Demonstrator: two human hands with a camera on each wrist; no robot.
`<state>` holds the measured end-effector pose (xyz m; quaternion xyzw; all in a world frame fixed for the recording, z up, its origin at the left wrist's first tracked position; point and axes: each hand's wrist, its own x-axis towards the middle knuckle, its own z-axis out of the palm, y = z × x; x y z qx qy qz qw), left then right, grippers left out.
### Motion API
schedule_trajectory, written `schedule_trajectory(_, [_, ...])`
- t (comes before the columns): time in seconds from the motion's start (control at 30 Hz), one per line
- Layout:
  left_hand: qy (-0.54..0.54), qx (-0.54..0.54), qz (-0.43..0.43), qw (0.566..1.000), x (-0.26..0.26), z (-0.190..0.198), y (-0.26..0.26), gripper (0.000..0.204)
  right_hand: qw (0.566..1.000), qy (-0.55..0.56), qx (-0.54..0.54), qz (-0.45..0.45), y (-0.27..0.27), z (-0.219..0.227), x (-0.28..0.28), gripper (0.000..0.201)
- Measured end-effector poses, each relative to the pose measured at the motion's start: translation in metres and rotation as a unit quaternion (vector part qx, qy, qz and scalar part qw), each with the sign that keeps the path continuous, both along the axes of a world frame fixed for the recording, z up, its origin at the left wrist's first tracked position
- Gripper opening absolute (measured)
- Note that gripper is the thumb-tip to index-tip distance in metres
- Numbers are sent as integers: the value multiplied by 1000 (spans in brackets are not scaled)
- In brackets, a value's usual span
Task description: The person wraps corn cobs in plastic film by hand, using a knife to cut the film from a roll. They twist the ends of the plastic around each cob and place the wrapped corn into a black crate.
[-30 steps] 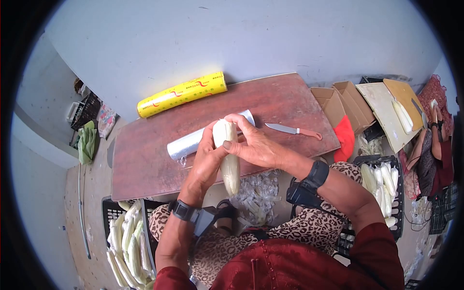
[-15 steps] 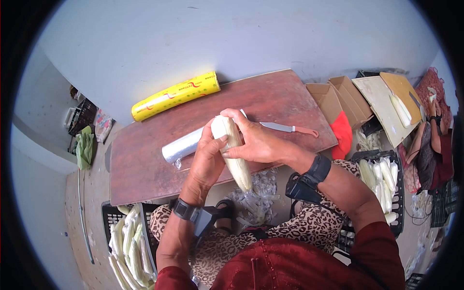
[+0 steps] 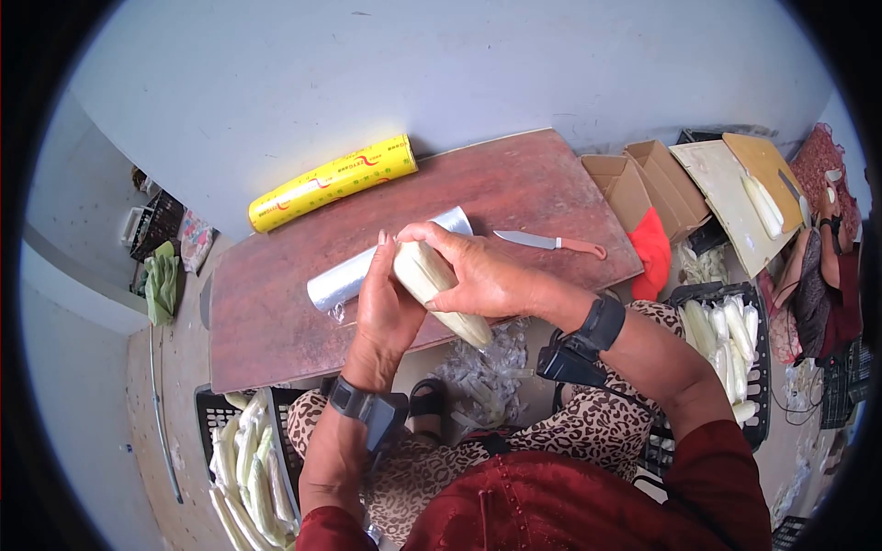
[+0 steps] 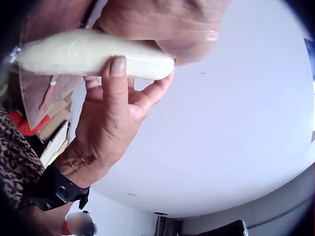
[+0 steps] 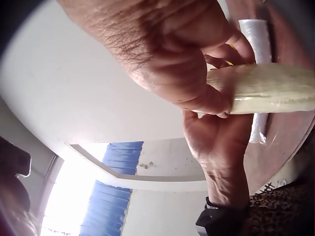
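Note:
A pale ear of corn (image 3: 432,280) in its husk, with shiny clear film round it, slants over the table's front edge. My right hand (image 3: 487,271) holds it, thumb along the near side and fingers round the far side, as the left wrist view also shows on the corn (image 4: 88,54). My left hand (image 3: 381,312) lies against the upper end, its fingers stretched upward and its palm (image 5: 219,140) facing the ear. Behind the hands lies a roll of clear film (image 3: 344,280), partly hidden by them.
On the reddish table (image 3: 266,335) lie a yellow printed roll (image 3: 333,182) and a knife (image 3: 551,242). Crates of pale ears stand at left (image 3: 248,459) and right (image 3: 726,344). Crumpled film (image 3: 491,376) covers floor below. Another person's arms (image 3: 831,266) show far right.
The ear has tilted further, its lower end swinging right. My left thumb and fingers have come off their grip and straightened beside it, while the right hand keeps hold.

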<state>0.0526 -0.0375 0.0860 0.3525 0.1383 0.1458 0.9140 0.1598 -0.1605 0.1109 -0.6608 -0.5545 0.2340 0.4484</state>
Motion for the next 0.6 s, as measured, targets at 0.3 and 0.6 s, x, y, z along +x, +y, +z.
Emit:
schedule_trajectory(0.3, [36, 17, 66, 997, 2, -6, 6, 32, 999, -5, 36, -20, 8, -17, -5, 88])
schedule_trajectory(0.6, [9, -92, 162, 983, -8, 9, 43, 33, 1000, -1, -24, -4, 4, -21, -2, 101])
